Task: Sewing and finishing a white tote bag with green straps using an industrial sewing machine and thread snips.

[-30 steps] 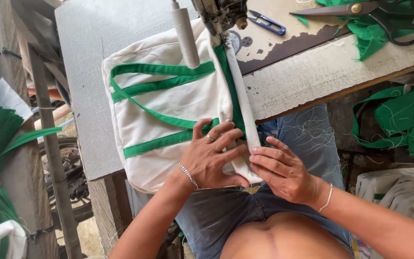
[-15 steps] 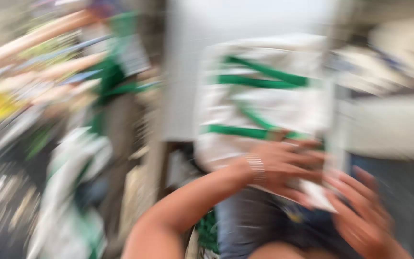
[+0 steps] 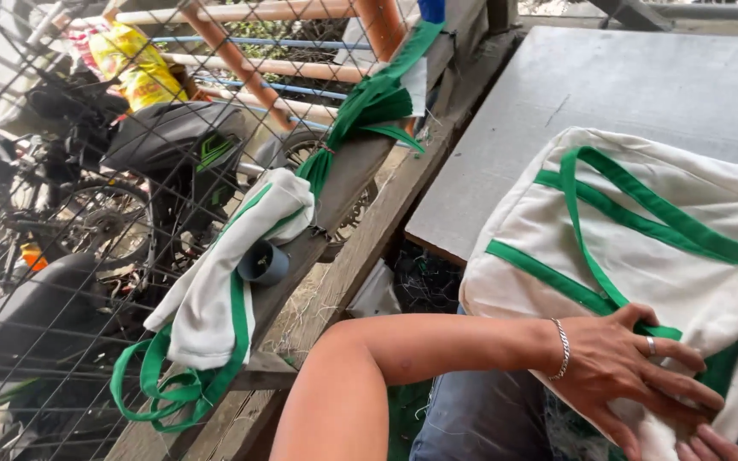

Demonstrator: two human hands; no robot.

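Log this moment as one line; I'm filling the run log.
left hand: flat on white bag | right hand: mostly hidden

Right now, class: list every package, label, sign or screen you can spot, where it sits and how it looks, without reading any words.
Yellow plastic bag: top left behind the wire fence, crumpled, yellow with red print.
Green emblem: on the dark motorbike body behind the fence, small angular shape.
No signs or screens in view.

A grey table top (image 3: 642, 94) is seen in daylight beside a wooden rail (image 3: 335, 205). Behind a wire mesh fence (image 3: 61, 171), a parked motorcycle (image 3: 164, 154) and orange bars (image 3: 241, 64) are visible.
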